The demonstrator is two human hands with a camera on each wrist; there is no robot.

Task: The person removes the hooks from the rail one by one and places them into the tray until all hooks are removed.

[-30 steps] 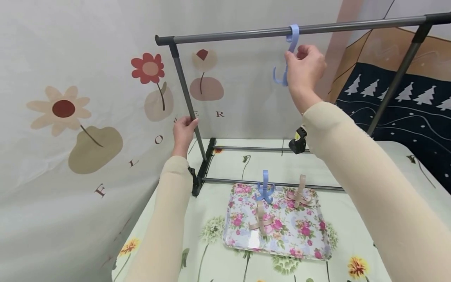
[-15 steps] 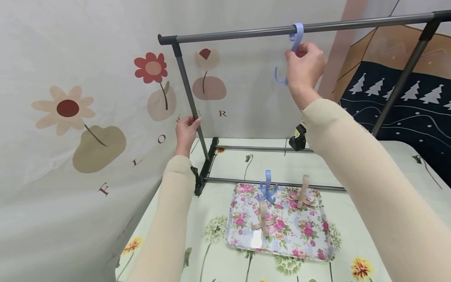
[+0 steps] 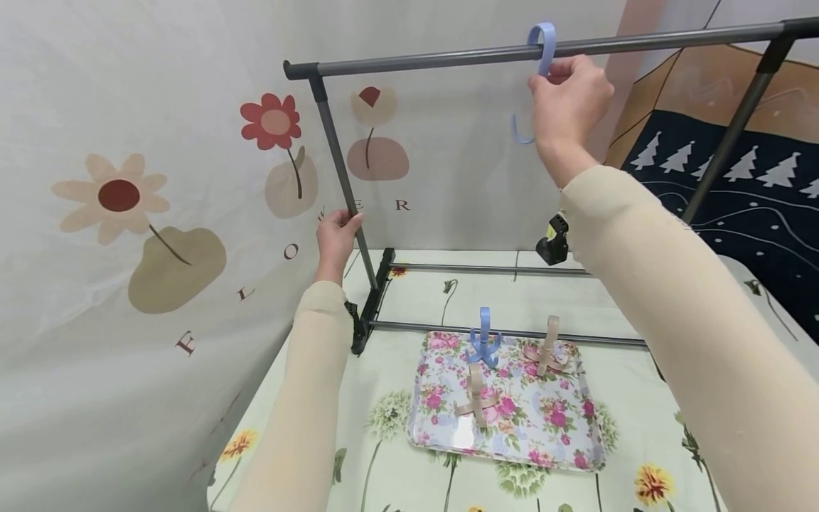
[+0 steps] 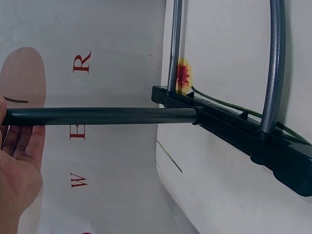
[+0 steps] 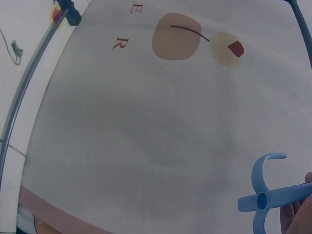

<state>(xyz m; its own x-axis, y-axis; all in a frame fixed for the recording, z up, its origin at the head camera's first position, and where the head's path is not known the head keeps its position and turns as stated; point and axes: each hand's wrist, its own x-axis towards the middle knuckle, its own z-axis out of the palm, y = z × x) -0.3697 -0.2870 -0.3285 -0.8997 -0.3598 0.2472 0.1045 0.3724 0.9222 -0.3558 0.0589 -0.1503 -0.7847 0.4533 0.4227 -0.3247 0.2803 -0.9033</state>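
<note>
My right hand (image 3: 569,103) pinches the shank of a blue multi-pronged hanging hook (image 3: 545,39). The hook's curved top arches over the top rail (image 3: 435,59) of a grey metal rack, with a gap visible above the rail. In the right wrist view, the hook's lower prongs (image 5: 262,200) point away from the fingers. At the rack's left upright (image 3: 337,153), my left hand (image 3: 335,245) holds the tube between thumb and fingers. The left wrist view shows that hand (image 4: 22,180) at the tube's end of the picture, partly cut off.
A floral tray (image 3: 525,444) lies on the flower-print tablecloth (image 3: 384,491), bearing another blue hook (image 3: 484,341) and two beige hooks (image 3: 549,348). The rack's black foot (image 3: 373,302) and two low bars (image 3: 473,269) sit behind it. A printed curtain (image 3: 211,43) hangs at the back.
My right hand has risen and moved slightly right, lifting the blue hook so its curved top stands higher above the rail. The left hand stays on the upright.
</note>
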